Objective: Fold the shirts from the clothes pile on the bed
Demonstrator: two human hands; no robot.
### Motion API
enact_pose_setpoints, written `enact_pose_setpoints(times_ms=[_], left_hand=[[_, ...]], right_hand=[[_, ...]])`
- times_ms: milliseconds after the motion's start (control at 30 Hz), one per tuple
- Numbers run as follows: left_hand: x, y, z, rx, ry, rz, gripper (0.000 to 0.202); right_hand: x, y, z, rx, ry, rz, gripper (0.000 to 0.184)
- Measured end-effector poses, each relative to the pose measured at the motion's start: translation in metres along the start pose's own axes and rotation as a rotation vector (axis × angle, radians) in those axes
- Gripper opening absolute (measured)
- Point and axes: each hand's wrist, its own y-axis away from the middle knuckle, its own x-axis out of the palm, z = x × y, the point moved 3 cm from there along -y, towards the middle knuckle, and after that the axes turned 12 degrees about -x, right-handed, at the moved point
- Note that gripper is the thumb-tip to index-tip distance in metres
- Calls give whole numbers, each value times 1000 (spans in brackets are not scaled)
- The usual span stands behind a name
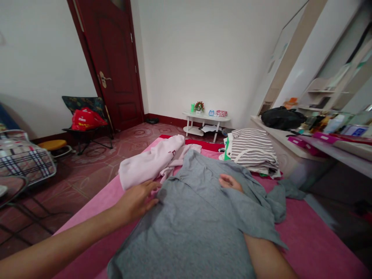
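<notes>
Gray knit top [186, 217] lies spread on the pink bed [314, 240], left hand [138, 202] loosely open, seemingly empty, at its left edge, right hand [231, 183] half-curled over it, hold unclear, pale sweatshirt [148, 162] and striped garment [252, 145] flanking its far end, presumably leaving room.

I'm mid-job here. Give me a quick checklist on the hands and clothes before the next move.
1. The shirt smooth: not ok, creased.
2. The left hand in view: ok, at the shirt's left edge.
3. The right forearm clear of cloth: not ok, grey fabric covers part of it.
4. The right hand gripping cloth: cannot tell, partly covered.
5. The striped pile stacked: ok, beyond the shirt, right.
</notes>
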Motion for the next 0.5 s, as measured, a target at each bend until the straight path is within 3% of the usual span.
enact_pose_setpoints(times_ms=[67, 167, 267, 367, 500], left_hand=[[4, 11, 14, -85, 23, 55, 39], [10, 25, 20, -116, 63, 116, 36], [18, 32, 15, -110, 126, 106, 49], [31, 39, -2, 9, 163, 105, 48], [37, 51, -39, 293, 124, 151, 29]], right_hand=[[18, 5, 7, -88, 14, 103, 44], [29, 6, 22, -281, 197, 315, 56], [31, -6, 36, -305, 313, 433, 67], [42, -30, 52, -231, 338, 433, 69], [83, -54, 80, -196, 364, 455, 74]])
